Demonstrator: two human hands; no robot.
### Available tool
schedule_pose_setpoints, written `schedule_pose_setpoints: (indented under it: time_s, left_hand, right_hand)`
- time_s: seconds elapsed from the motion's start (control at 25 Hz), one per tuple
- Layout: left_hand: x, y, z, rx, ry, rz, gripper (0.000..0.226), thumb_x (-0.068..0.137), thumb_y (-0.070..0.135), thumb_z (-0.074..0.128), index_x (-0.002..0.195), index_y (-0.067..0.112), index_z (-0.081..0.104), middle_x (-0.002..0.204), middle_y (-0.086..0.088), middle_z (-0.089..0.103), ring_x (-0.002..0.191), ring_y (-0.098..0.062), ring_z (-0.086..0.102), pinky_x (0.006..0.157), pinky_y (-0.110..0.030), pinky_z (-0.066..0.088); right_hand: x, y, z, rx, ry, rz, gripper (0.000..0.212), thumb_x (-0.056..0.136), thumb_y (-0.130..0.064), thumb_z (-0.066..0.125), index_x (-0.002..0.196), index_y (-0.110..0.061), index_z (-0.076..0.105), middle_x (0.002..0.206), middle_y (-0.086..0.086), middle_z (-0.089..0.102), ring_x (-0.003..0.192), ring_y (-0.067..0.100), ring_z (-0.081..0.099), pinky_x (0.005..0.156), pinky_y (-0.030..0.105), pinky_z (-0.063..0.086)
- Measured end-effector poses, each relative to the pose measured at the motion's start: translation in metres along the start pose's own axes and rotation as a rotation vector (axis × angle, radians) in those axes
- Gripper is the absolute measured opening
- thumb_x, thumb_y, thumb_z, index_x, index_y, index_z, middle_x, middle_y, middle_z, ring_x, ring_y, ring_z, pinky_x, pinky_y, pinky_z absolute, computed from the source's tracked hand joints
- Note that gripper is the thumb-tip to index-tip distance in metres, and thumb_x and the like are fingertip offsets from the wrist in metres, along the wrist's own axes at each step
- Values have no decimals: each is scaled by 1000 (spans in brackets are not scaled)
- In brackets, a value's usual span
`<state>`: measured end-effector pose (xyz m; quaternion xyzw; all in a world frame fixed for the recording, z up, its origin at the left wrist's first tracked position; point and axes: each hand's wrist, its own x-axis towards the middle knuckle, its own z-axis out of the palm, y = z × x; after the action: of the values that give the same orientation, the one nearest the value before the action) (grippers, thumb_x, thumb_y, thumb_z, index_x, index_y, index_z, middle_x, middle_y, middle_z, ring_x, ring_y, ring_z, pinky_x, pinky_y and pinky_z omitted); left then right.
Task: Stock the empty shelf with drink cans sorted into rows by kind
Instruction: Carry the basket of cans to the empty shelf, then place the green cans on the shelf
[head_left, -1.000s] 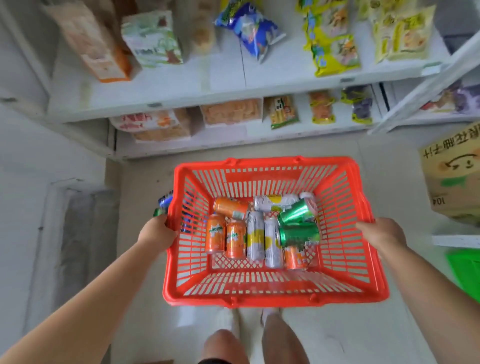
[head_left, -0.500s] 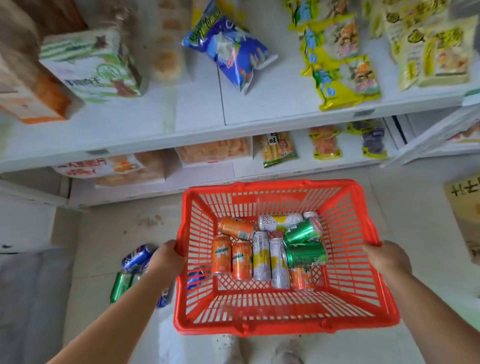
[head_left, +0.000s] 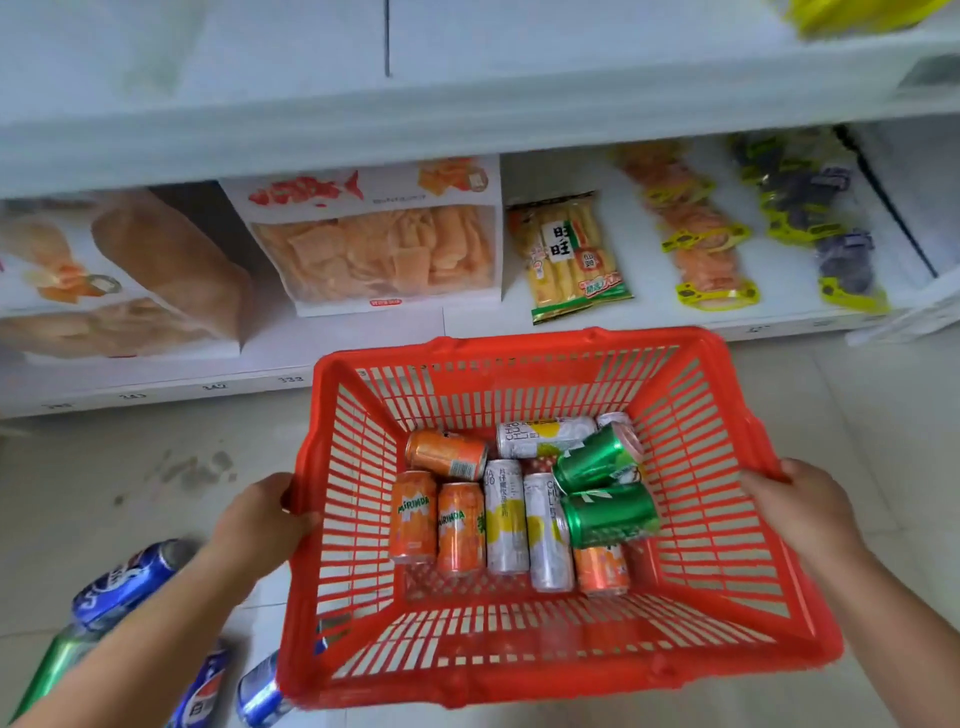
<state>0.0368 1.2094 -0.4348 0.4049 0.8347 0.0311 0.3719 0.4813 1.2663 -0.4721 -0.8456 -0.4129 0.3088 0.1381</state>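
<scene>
The left hand (head_left: 262, 512) grips the left rim of the red basket (head_left: 675, 670) and the right hand (head_left: 795, 512) grips the right rim, fingers curled over the edge on both sides; the basket hangs between them, above the floor (head_left: 130, 467) and in front of the low shelf (head_left: 649, 312) of snack packets.

Between the hands, loose on the basket's bottom, lie the cans: orange cans (head_left: 436, 519) nearer the left hand, pale yellow-printed cans (head_left: 506, 519) in the middle, green cans (head_left: 605, 488) nearer the right hand, stacked crosswise on the others; none is wedged, so any tilt would likely set them rolling; the green pair, riding on top, looks likeliest to slide and knock the rest.

Below the left forearm, blue cans (head_left: 124, 582) and another green one lie on the floor; the basket hides part of them from above, so setting it down there, or stepping that way, risks pinning or kicking a can; a dented can would not sit well in a row.

The kinds are mixed together, so careless scooping could muddle the rows; no empty shelf is plainly in view.
</scene>
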Motion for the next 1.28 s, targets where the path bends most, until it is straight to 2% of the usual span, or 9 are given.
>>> schedule_pose_setpoints:
  time_s: [0.08, 0.2, 0.28, 0.52, 0.76, 0.96, 1.08, 1.16, 1.28]
  left_hand:
    - [6, -9, 1, -25, -62, 30, 12, 85, 8, 64, 90, 13, 54, 89, -6, 66, 70, -15, 60, 67, -28, 50]
    - [12, -13, -5, -43, -189, 80, 18, 82, 1, 66, 81, 16, 55, 70, 0, 65, 48, -8, 62, 43, -14, 45]
    - [15, -11, -11, -94, -224, 87, 20, 78, -3, 68, 83, 14, 58, 71, -1, 68, 50, -7, 67, 41, -15, 48]
    - [19, 3, -9, -55, -173, 78, 19, 81, 8, 69, 79, 21, 55, 71, 8, 67, 51, -1, 67, 47, -13, 48]
    - [19, 7, -10, -63, -197, 12, 13, 84, 9, 65, 86, 16, 55, 85, -4, 69, 74, -22, 70, 73, -41, 59]
    - [11, 14, -9, 75, -182, -35, 16, 86, 14, 65, 98, 9, 55, 81, -1, 66, 71, -20, 67, 78, -42, 57]
    - [-2, 31, -9, 505, 173, 130, 38, 84, 27, 66, 111, 4, 51, 102, -14, 62, 84, -31, 61, 80, -43, 51]
    - [-9, 57, -4, 527, 454, 331, 53, 79, 22, 70, 120, 1, 45, 116, -23, 51, 103, -42, 54, 85, -48, 47]
    - [4, 115, 38, 437, 331, 652, 54, 80, 18, 69, 129, 10, 47, 127, -14, 51, 117, -32, 50, 96, -42, 44]
  right_hand:
    - [15, 4, 3, 52, 36, -42, 21, 74, -26, 65, 81, -6, 69, 72, 17, 71, 76, 32, 68, 59, 37, 49]
    - [30, 7, 1, 43, 8, -96, 14, 75, -24, 65, 79, -11, 68, 65, 6, 73, 72, 29, 69, 54, 39, 49]
    - [28, 7, -4, 4, -2, -123, 12, 79, -21, 66, 77, -9, 67, 59, 4, 71, 70, 28, 69, 62, 37, 47]
    - [20, -29, -5, -279, 111, -392, 16, 79, -18, 66, 90, -7, 65, 84, 20, 67, 83, 36, 64, 67, 36, 43]
    - [32, -45, 0, -368, 135, -362, 23, 85, -12, 56, 104, -3, 65, 97, 24, 68, 93, 42, 62, 79, 40, 49]
    - [30, -48, -2, -365, 129, -357, 21, 85, -10, 56, 101, -1, 65, 97, 27, 67, 94, 43, 61, 80, 40, 48]
    - [29, -43, 7, -437, 260, -437, 31, 79, -6, 58, 108, 4, 60, 105, 29, 58, 101, 45, 54, 88, 43, 43]
    - [18, -42, 21, -480, 357, -685, 46, 72, -4, 63, 117, -1, 57, 112, 24, 53, 106, 42, 49, 93, 44, 36]
    - [-3, -45, 53, -646, -9, -1004, 47, 76, -16, 70, 122, -10, 59, 117, 12, 58, 113, 33, 51, 99, 41, 39]
